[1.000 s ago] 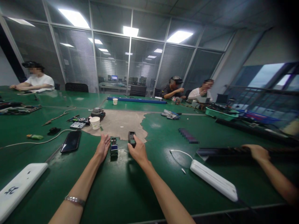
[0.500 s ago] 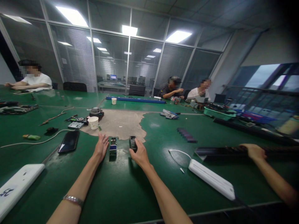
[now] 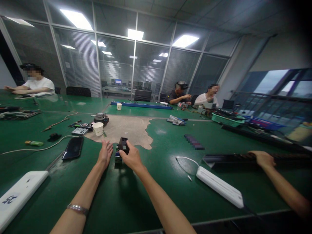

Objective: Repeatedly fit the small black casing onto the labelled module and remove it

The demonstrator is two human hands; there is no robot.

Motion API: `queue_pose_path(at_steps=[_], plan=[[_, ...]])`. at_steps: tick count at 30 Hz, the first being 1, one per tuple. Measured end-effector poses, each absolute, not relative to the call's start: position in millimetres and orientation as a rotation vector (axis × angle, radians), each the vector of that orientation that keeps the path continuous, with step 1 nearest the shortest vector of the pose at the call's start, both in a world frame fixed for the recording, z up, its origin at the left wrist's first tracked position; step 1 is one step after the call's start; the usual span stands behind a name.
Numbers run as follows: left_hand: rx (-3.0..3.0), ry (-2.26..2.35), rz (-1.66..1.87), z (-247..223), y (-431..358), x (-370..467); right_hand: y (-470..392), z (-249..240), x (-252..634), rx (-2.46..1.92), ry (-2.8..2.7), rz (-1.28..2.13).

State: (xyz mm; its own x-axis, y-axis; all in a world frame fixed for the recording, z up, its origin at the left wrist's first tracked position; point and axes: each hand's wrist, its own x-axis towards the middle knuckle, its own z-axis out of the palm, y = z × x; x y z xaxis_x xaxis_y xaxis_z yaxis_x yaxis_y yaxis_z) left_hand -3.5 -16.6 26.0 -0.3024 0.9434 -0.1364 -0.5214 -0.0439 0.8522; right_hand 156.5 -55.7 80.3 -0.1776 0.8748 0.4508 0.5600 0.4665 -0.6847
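Observation:
My right hand (image 3: 133,158) grips a dark box-shaped housing (image 3: 123,143), thumb on the near side and fingers on the far right. The housing is tilted over a small electronic module (image 3: 118,157) with a blue part, which stands on the green table. The housing and hand cover much of the module; whether the two touch I cannot tell. Just left of the module, my left hand (image 3: 106,152) rests on its edge, fingers stretched out and holding nothing. A bracelet circles the left wrist.
A paper cup (image 3: 98,129), a black phone (image 3: 72,148) and a white power strip (image 3: 23,191) lie to the left. Rightward are another white power strip (image 3: 219,187) and a black rail (image 3: 231,160) under another person's hand (image 3: 263,159). Gloves (image 3: 175,120) lie further back.
My right hand has carried the housing left, from beside the module to above it, and lifted it off the table. My left hand has stayed put.

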Motion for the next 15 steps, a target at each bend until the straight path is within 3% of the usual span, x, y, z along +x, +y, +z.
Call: queue_pose_path(at_steps=[15], plan=[[0.546,1.042,1.618,21.6,-13.1,-7.8,-52.1,82.5,122.8,-1.409,-1.990,0.304]])
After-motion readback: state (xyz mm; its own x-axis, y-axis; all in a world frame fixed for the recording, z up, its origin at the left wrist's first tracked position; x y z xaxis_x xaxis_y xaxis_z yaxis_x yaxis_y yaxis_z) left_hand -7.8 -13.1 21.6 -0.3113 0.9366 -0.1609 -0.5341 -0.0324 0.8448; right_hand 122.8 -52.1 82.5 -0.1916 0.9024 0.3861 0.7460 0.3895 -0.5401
